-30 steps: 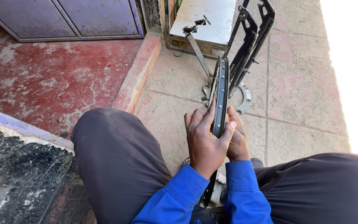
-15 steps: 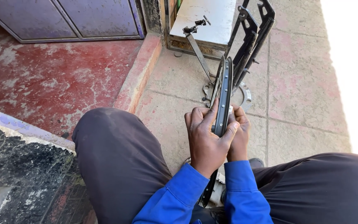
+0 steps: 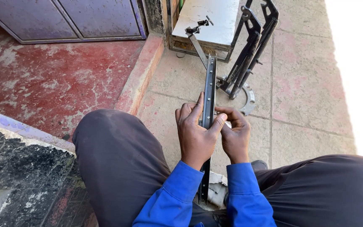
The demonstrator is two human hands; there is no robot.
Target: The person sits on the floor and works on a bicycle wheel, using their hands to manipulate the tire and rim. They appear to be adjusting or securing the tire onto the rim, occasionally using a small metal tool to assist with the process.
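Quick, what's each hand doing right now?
Left hand: closed around the thin black metal wheel rim.
Right hand: fingers pinching the same rim.

Single head view, steeply downward, close over lap.

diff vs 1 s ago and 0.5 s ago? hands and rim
Little changed. The left hand keeps its grip on the black wheel rim, forefinger along its edge. The right hand stays at the rim's other side, fingers shifted slightly. The black stand and white box are unmoved.

Left hand (image 3: 196, 136) has slid up the rim (image 3: 209, 90) — index finger now extended along it
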